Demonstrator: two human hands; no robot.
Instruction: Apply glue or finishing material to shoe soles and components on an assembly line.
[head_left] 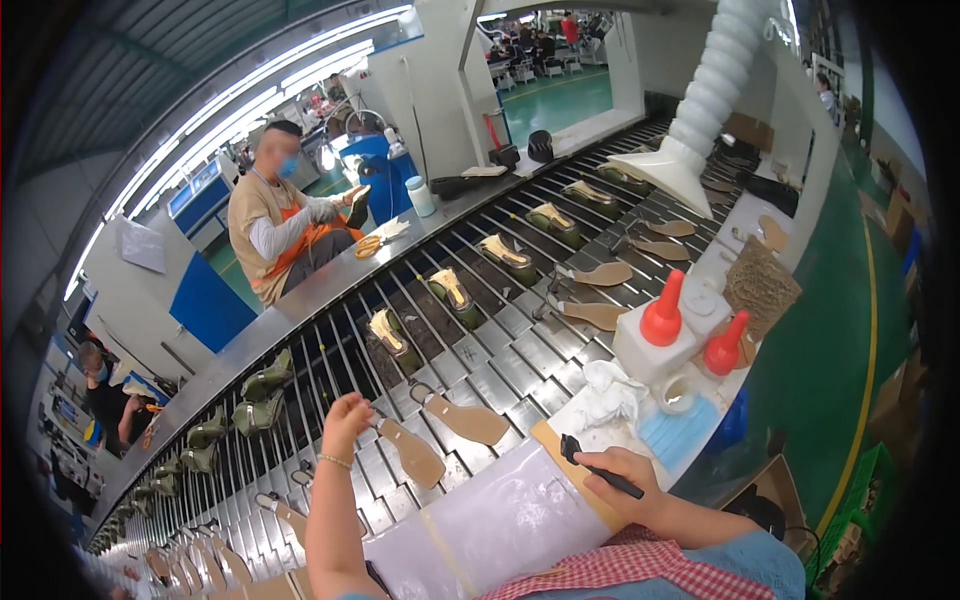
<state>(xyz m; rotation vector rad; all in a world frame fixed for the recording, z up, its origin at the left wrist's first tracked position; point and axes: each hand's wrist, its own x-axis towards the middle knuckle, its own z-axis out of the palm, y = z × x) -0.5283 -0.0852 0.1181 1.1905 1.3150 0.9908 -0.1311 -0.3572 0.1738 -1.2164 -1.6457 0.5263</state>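
My left hand (345,430) is closed, its fingertips pinched at the heel end of a tan shoe sole (412,455) that lies on the slatted metal conveyor (480,380). Just right of it rests another tan sole (465,420) with a dark heel. My right hand (622,485) grips a slim black-handled brush (612,480) with a short head, above the edge of a board covered in clear plastic (490,525) in front of me. How the brush head ends is hard to make out.
Green shoe uppers (455,297) ride the conveyor's far side; more soles (595,273) lie along its near side. To my right stand red-capped white bottles (655,335), an open jar (677,393) and a crumpled cloth (605,395). A white duct (690,140) hangs overhead. A co-worker (285,215) sits opposite.
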